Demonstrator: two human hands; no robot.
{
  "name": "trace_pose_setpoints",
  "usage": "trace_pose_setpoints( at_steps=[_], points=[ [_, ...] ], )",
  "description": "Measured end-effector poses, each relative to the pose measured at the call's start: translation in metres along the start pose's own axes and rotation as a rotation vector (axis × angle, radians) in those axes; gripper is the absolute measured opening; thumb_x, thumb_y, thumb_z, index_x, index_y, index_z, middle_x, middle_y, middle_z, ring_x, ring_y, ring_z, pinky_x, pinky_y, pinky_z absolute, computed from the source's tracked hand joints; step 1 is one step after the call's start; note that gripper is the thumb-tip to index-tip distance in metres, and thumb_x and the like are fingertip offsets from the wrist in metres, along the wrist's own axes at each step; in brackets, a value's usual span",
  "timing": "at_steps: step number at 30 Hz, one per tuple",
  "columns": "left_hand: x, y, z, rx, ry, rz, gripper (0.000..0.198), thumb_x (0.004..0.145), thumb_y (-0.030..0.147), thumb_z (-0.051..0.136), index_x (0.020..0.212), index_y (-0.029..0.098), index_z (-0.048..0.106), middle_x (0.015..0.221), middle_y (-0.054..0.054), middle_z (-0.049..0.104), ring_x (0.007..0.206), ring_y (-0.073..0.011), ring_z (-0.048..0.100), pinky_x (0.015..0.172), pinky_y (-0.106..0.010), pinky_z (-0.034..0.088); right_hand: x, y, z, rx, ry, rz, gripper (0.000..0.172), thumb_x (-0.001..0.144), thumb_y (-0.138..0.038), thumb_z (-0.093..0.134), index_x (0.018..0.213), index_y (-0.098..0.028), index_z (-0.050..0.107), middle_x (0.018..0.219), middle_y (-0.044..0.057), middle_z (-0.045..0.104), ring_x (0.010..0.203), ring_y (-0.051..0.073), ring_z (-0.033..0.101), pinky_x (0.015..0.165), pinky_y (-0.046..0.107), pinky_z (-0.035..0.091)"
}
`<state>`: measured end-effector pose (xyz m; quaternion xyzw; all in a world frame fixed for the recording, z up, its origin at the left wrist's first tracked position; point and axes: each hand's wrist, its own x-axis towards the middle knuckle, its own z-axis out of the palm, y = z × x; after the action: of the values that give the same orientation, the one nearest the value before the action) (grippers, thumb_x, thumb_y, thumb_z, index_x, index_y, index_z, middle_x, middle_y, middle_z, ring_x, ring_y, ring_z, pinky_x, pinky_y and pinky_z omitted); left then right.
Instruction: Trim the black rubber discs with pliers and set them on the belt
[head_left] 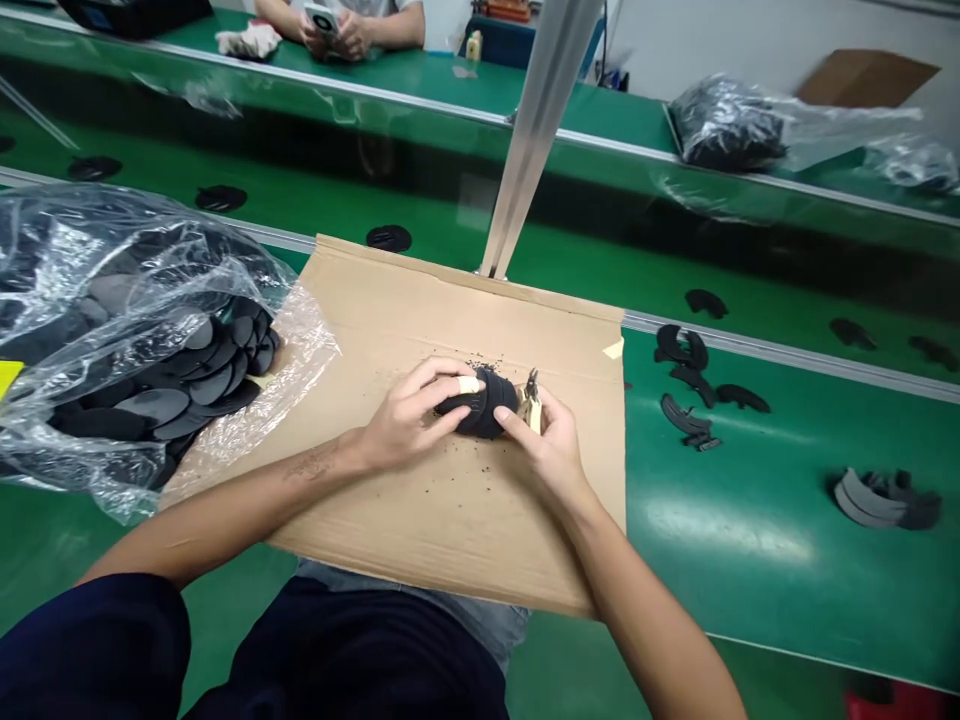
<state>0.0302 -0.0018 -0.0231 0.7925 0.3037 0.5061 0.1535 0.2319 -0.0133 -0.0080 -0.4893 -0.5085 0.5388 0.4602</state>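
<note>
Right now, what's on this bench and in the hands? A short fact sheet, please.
Left hand: grips a black piece over the cardboard
Right hand: holds a small cutter, fingertip on the black piece
Cardboard: lies on the green table, black crumbs on it
Left side: clear bag of black discs
Right side: curved black scraps on the table
Far side: another person's hands hold a phone
</note>
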Motion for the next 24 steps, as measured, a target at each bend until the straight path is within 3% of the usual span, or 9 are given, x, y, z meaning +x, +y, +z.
trace_pose_setpoints(
  at_steps=[5, 11, 18, 24],
  points=[
    [-0.009, -0.004, -0.003, 0.061, -0.024, -0.042, 0.045, 0.098, 0.021, 0.064, 0.142, 0.019, 0.054, 0.131, -0.015, 0.062, 0.126, -0.0252, 0.061, 0.106, -0.044, 0.057, -0.004, -0.002, 0.002, -0.081, -0.036, -0.016, 0.040, 0.077, -0.056, 0.081, 0.089, -0.022, 0.062, 0.082, 0.000, 0.061, 0.076, 0.017, 0.056, 0.074, 0.030, 0.052],
    [-0.017, -0.007, -0.001, -0.106, -0.120, -0.298, 0.052, 0.099, 0.029, 0.062, 0.148, 0.016, 0.048, 0.137, -0.017, 0.065, 0.127, -0.0268, 0.064, 0.109, -0.043, 0.057, -0.006, -0.006, 0.004, -0.119, -0.037, -0.011, 0.042, 0.078, -0.058, 0.080, 0.085, -0.023, 0.059, 0.075, -0.002, 0.053, 0.067, 0.014, 0.048, 0.066, 0.029, 0.048],
    [-0.021, -0.004, 0.000, -0.316, -0.140, -0.468, 0.046, 0.099, 0.027, 0.059, 0.145, 0.018, 0.054, 0.136, -0.015, 0.068, 0.116, -0.0233, 0.071, 0.089, -0.031, 0.066, -0.006, -0.007, 0.006, -0.135, -0.026, -0.006, 0.046, 0.075, -0.061, 0.082, 0.082, -0.023, 0.058, 0.073, -0.003, 0.052, 0.066, 0.014, 0.046, 0.065, 0.028, 0.048],
    [-0.018, -0.001, 0.002, -0.461, -0.118, -0.609, 0.042, 0.097, 0.027, 0.063, 0.137, 0.015, 0.057, 0.125, -0.013, 0.072, 0.104, -0.0201, 0.074, 0.085, -0.028, 0.065, -0.007, -0.005, 0.006, -0.143, -0.032, -0.014, 0.046, 0.076, -0.062, 0.081, 0.084, -0.023, 0.059, 0.075, -0.002, 0.053, 0.068, 0.015, 0.047, 0.065, 0.028, 0.046]
  ],
)
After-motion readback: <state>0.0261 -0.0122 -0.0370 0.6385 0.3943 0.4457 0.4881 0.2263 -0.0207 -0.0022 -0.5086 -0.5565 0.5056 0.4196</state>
